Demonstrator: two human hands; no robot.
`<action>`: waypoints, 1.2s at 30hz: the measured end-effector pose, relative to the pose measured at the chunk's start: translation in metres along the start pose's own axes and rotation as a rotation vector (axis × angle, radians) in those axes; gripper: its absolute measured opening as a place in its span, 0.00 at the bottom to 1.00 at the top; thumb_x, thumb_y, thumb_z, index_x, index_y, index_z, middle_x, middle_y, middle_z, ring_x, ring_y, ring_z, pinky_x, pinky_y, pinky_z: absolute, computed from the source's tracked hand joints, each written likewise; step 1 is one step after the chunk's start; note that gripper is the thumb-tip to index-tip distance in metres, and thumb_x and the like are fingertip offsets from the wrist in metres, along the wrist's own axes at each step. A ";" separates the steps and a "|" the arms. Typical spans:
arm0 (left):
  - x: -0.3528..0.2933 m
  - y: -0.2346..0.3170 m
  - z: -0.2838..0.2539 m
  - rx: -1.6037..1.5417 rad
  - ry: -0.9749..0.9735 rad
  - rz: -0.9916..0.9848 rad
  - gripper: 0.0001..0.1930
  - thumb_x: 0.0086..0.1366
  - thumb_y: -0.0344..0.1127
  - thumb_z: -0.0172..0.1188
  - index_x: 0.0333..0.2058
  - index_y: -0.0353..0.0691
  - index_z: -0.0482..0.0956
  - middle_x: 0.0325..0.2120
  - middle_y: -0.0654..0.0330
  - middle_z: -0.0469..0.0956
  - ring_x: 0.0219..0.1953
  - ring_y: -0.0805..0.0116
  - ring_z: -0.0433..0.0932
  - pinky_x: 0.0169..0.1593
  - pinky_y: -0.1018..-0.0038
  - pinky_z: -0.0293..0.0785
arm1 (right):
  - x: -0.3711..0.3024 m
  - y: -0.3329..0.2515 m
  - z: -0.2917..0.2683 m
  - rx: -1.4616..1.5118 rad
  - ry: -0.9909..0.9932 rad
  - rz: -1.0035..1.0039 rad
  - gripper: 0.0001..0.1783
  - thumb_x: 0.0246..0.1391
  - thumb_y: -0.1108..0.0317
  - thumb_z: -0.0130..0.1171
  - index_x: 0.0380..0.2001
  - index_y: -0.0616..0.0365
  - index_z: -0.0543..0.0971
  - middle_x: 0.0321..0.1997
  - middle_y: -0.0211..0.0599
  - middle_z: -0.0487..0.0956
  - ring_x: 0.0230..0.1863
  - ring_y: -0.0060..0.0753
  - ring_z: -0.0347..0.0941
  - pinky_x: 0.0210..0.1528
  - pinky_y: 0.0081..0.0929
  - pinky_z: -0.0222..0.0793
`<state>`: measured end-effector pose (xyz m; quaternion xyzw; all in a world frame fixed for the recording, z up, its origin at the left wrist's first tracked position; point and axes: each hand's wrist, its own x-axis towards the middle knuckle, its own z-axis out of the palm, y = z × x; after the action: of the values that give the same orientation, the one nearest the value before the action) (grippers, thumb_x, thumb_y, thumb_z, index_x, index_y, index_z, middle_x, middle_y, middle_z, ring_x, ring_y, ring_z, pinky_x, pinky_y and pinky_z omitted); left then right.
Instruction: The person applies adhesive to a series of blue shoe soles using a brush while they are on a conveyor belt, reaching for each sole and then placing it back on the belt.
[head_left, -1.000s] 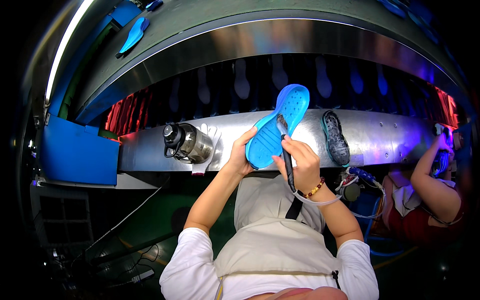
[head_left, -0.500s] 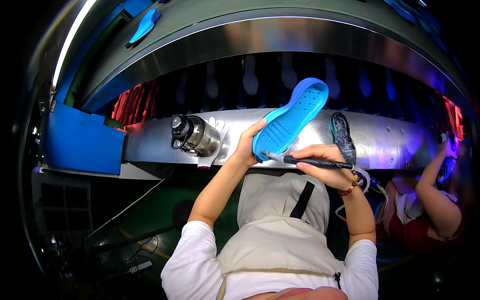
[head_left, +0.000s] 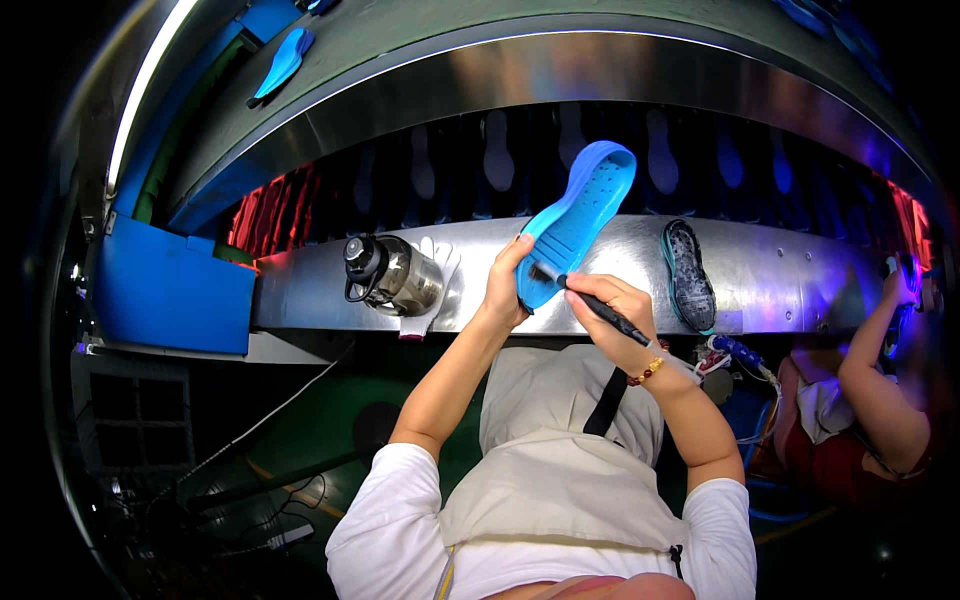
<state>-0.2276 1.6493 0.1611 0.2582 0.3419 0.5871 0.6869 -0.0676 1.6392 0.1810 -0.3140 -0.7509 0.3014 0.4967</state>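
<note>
A blue shoe sole is tilted up over the metal ledge, its toe end pointing away. My left hand grips it by the heel end, fingers wrapped round the near left rim. In my right hand, a black-handled brush is held like a pen. Its bristle tip is at the inside of the heel, and a pale tube runs back from the handle past my wrist. On the ledge to the right lies a second sole, dark and speckled inside with a teal rim.
A dark clear bottle stands left on the metal ledge, beside a white glove. Behind the ledge is a dark opening with hanging strips. Another blue sole lies on the green belt. A co-worker's arm reaches in at right.
My hands have drawn the blue sole slightly left and turned it more on edge. The brush has swung steeper, its tip moving up from the heel's end along the inside.
</note>
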 end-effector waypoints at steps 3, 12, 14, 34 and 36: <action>-0.001 -0.007 0.000 -0.020 0.024 0.026 0.21 0.61 0.42 0.44 0.47 0.31 0.64 0.38 0.52 0.72 0.38 0.65 0.75 0.41 0.73 0.73 | 0.006 0.006 0.001 -0.009 0.106 0.097 0.07 0.43 0.75 0.58 0.29 0.66 0.77 0.32 0.46 0.77 0.33 0.42 0.75 0.37 0.26 0.71; -0.013 -0.013 0.008 0.007 -0.005 -0.032 0.26 0.61 0.45 0.42 0.53 0.32 0.58 0.43 0.48 0.70 0.41 0.61 0.74 0.42 0.67 0.74 | 0.012 0.032 -0.018 -0.106 0.207 0.123 0.09 0.45 0.74 0.57 0.32 0.65 0.77 0.32 0.46 0.77 0.32 0.35 0.75 0.35 0.23 0.69; -0.013 -0.007 0.003 -0.102 0.012 -0.070 0.26 0.63 0.47 0.38 0.52 0.32 0.60 0.43 0.49 0.71 0.41 0.60 0.74 0.44 0.67 0.73 | 0.006 0.006 -0.029 0.119 -0.016 0.374 0.09 0.45 0.74 0.58 0.33 0.63 0.78 0.30 0.39 0.78 0.30 0.20 0.73 0.31 0.17 0.66; 0.075 0.260 0.003 -0.838 -0.204 0.565 0.36 0.61 0.59 0.27 0.59 0.35 0.47 0.59 0.48 0.51 0.61 0.50 0.51 0.59 0.47 0.47 | 0.004 -0.012 -0.085 -0.571 0.256 -0.522 0.11 0.35 0.84 0.61 0.28 0.66 0.77 0.35 0.46 0.77 0.39 0.45 0.74 0.42 0.31 0.72; 0.096 0.264 0.006 -0.670 0.110 0.587 0.36 0.61 0.58 0.30 0.60 0.35 0.42 0.60 0.50 0.49 0.61 0.55 0.50 0.61 0.54 0.45 | 0.005 -0.012 -0.087 -0.585 0.258 -0.546 0.11 0.35 0.84 0.61 0.28 0.65 0.77 0.35 0.46 0.77 0.39 0.45 0.74 0.41 0.30 0.72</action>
<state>-0.3821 1.7908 0.3490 0.0761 0.0812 0.8483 0.5176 0.0098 1.6484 0.2210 -0.2665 -0.7922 -0.1091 0.5381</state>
